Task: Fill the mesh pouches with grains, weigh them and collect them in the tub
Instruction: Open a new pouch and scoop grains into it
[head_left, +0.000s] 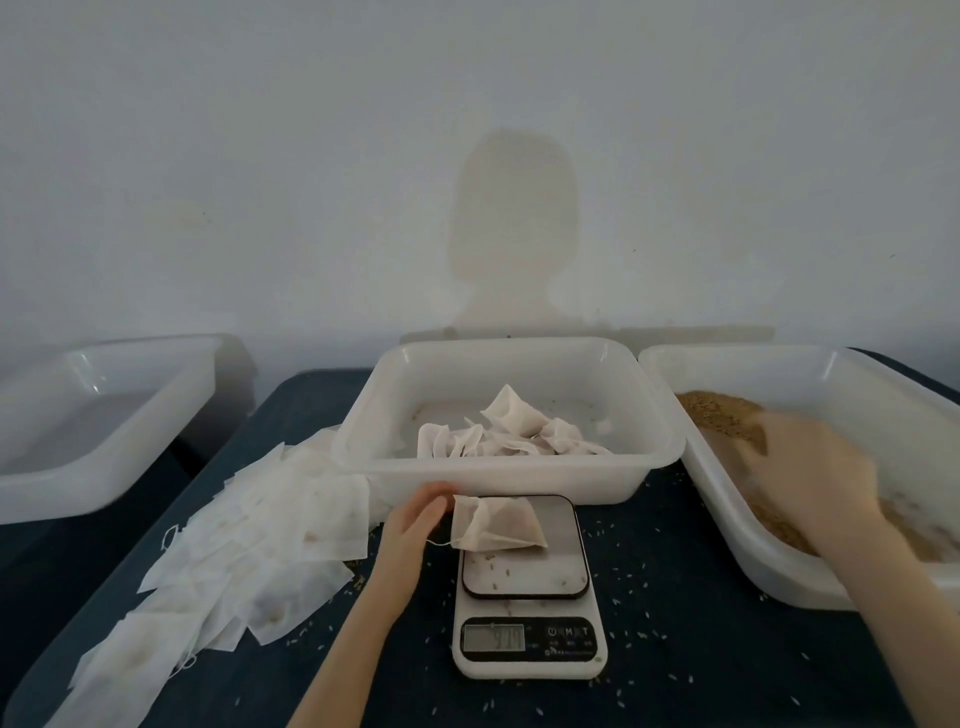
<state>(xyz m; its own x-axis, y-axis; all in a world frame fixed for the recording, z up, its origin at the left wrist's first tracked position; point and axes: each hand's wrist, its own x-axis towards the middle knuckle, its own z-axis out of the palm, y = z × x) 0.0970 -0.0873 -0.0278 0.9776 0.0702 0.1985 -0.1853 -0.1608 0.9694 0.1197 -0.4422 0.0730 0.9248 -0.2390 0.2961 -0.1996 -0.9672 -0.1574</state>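
A white mesh pouch (496, 525) with grains inside lies on the platform of the kitchen scale (527, 587). My left hand (415, 525) pinches the pouch's open edge at its left side. The middle tub (511, 415) behind the scale holds several filled pouches (511, 428). My right hand (815, 467), blurred, is down in the right tub (852, 467) among the brown grains (722, 410); its fingers cannot be made out.
A heap of flat empty pouches (249, 551) spreads over the dark table left of the scale. Another white tub (98, 415) stands at the far left. Loose grains are scattered around the scale. A wall rises behind the tubs.
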